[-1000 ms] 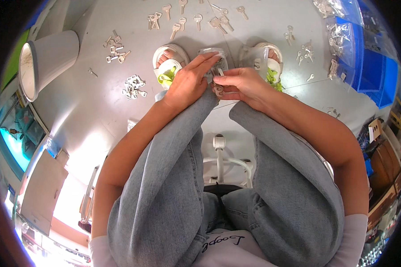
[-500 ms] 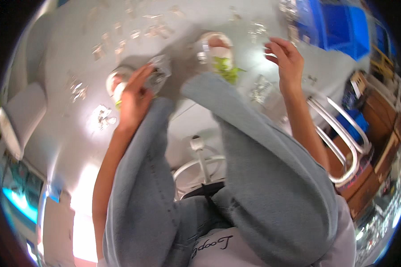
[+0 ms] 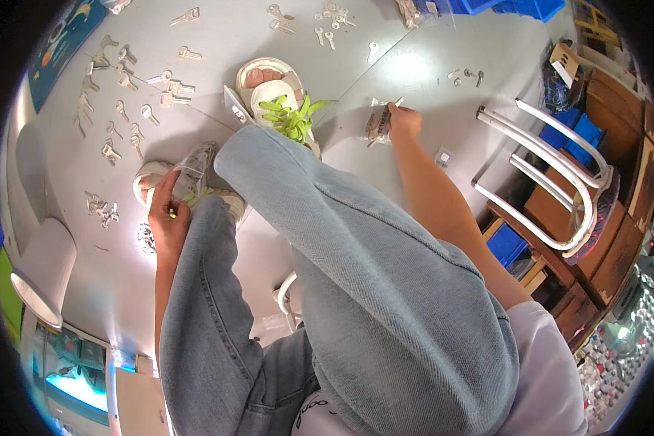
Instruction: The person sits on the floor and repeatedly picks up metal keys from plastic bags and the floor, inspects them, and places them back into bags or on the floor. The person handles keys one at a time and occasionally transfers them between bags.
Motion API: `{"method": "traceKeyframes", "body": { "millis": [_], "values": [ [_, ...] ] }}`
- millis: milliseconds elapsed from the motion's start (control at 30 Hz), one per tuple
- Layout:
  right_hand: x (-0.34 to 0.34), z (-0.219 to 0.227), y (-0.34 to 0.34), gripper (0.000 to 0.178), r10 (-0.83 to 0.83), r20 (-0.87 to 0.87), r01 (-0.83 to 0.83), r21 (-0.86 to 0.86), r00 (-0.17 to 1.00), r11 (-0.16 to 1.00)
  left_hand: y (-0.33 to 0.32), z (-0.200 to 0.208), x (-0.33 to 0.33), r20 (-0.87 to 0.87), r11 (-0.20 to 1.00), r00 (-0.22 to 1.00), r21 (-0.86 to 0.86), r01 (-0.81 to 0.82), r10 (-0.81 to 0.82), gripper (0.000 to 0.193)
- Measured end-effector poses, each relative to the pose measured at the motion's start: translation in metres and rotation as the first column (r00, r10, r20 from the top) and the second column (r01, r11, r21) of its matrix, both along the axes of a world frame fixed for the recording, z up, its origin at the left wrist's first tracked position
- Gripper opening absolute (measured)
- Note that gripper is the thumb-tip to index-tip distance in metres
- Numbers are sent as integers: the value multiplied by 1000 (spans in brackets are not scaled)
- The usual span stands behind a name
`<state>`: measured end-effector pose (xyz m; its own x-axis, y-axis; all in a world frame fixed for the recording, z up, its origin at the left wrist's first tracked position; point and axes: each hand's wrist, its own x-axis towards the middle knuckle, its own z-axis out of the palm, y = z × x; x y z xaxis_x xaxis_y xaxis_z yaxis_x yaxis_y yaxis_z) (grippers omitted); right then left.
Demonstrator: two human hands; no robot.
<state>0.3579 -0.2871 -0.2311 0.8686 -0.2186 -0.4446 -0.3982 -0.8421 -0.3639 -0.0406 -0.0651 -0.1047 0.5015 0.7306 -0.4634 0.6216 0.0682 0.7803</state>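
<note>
My left hand (image 3: 168, 221) is closed on the edge of a clear plastic bag (image 3: 196, 163), beside my left sandal (image 3: 151, 174). What the bag holds is hard to make out. Farther to the right, the fingers of my right hand (image 3: 405, 122) are pinched at the edge of a small clear bag of keys (image 3: 376, 125) on the floor. A thin shiny piece shows by those fingertips. Several loose keys (image 3: 174, 93) are spread over the floor to the left of my right sandal (image 3: 254, 80). A pile of small metal pieces (image 3: 146, 238) lies beside my left wrist.
More keys (image 3: 334, 14) lie at the far middle and small metal parts (image 3: 469, 75) to the right. A white-legged stool (image 3: 581, 218) lies on its side near brown boxes (image 3: 625, 167). Blue bins (image 3: 530, 9) stand at the far right, a white lamp-like shade (image 3: 47, 269) at the left.
My right hand has come down from spread fingers in the air to a pinch at the small bag of keys. My left hand still holds its bag. The view has shifted.
</note>
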Motion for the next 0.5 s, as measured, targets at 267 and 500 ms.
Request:
{"method": "traceKeyframes", "body": {
  "millis": [267, 500],
  "values": [
    [-45, 36, -31, 19, -86, -151, 111, 169, 985, 979, 0, 0, -5, -7, 999, 1000, 42, 24, -24, 62],
    [-65, -2, -49, 29, -99, -232, 159, 256, 968, 954, -1, 0, -7, 0, 999, 1000, 24, 26, -26, 60]
  ]
}}
